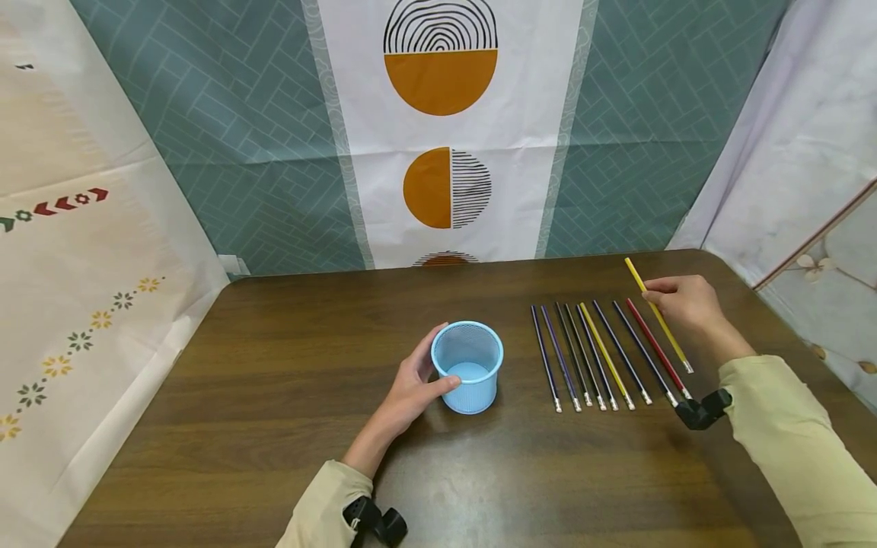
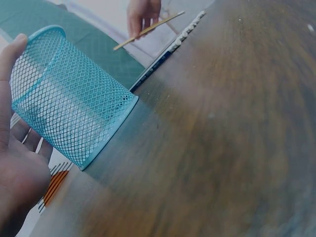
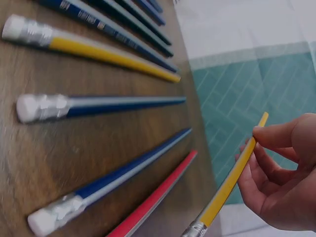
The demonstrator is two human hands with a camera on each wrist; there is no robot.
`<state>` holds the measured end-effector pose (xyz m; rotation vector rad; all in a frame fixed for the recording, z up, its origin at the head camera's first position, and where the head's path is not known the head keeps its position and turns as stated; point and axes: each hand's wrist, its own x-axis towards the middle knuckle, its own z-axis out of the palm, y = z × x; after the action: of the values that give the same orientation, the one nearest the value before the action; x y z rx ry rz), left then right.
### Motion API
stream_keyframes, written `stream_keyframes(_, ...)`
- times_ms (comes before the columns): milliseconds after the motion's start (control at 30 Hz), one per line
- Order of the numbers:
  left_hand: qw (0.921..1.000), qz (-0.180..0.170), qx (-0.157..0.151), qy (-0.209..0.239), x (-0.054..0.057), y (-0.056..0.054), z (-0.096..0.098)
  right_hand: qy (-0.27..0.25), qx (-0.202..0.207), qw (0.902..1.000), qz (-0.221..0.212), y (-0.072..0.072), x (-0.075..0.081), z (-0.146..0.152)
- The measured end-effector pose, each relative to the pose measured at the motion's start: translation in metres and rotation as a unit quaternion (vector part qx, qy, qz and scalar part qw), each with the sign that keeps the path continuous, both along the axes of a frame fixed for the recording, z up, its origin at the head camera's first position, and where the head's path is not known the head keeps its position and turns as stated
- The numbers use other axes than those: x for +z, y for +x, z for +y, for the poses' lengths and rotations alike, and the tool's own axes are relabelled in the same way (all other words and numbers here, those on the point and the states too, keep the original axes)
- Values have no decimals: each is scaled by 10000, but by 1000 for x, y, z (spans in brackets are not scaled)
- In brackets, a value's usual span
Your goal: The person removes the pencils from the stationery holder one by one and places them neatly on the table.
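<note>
My left hand [image 1: 419, 378] grips the side of a light blue mesh pencil cup [image 1: 469, 396], thumb at the front near the rim. The cup stands upright on the wooden table, and its inside shows no contents in the head view. At the right, my right hand [image 1: 687, 303] pinches a yellow pencil [image 1: 661, 323] between thumb and fingers, its eraser end pointing toward me. In the right wrist view this yellow pencil [image 3: 228, 190] is tilted and held off the table. Just left of it lies a red pencil [image 1: 658, 346], beside a row of several dark pencils and another yellow pencil [image 1: 606, 356].
The brown table [image 1: 288, 396] has its far edge against a teal and white patterned cloth [image 1: 274, 137]. Light cloths hang at the left [image 1: 89, 251] and right [image 1: 774, 152]. The row of pencils lies between the cup and my right hand, erasers toward me.
</note>
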<state>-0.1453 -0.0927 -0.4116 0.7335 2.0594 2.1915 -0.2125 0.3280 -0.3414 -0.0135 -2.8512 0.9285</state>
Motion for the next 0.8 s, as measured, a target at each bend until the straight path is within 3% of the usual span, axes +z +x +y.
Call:
stream_keyframes(500, 10000, -71, 39, -27, 1, 1, 0, 61, -209, 9991, -363, 1, -27, 28)
stream_keyframes(800, 10000, 2, 11, 7, 1, -1, 1, -399, -182, 9956, -822, 3, -35, 37)
